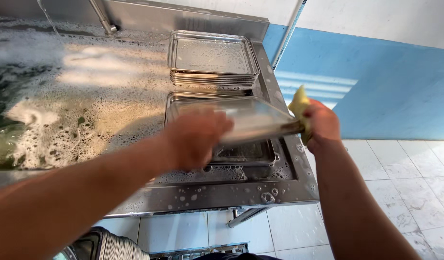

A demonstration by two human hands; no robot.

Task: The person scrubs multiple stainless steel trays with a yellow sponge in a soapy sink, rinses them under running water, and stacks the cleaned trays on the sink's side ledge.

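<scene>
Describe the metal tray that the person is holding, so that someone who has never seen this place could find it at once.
Start at the soapy steel sink counter by the blue wall. At its right end lie a stack of trays at the back and another tray nearer. The held tray is the only one lifted and tilted, gripped by the left hand, with the right hand pressing a yellow sponge on its edge.

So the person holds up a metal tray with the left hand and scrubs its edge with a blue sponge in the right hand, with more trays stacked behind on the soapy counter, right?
Nearly. In the head view the sponge in the right hand is yellow, not blue. The rest holds: the left hand holds up the metal tray, and more trays sit stacked behind on the soapy counter.
</scene>
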